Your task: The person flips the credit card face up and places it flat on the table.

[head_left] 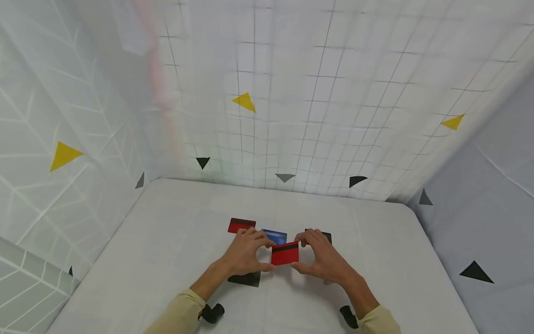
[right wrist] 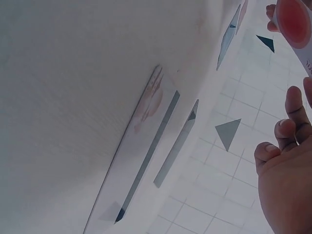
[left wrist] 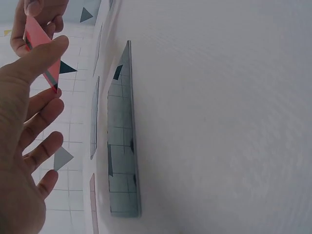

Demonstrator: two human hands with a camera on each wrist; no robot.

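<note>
Between both hands a red card [head_left: 285, 254] with a dark magnetic stripe is held up above the table. My left hand [head_left: 247, 253] pinches its left edge with thumb and fingertip, the other fingers spread in the left wrist view. On the opposite edge my right hand [head_left: 323, 259] pinches it between thumb and fingers. The card's other face [right wrist: 294, 22], in the right wrist view, bears a large red oval on white. Just beyond the hands lie a blue card [head_left: 274, 235] and another striped red card [head_left: 242, 225], each partly covered by the left hand in the head view.
A dark glossy card [head_left: 245, 279] lies under the left wrist. Behind the right hand is a black card [head_left: 327, 235]; closer in lies a pale striped card [right wrist: 141, 146], mostly hidden from the head view. White walls with yellow and dark triangles surround the white table [head_left: 175, 208].
</note>
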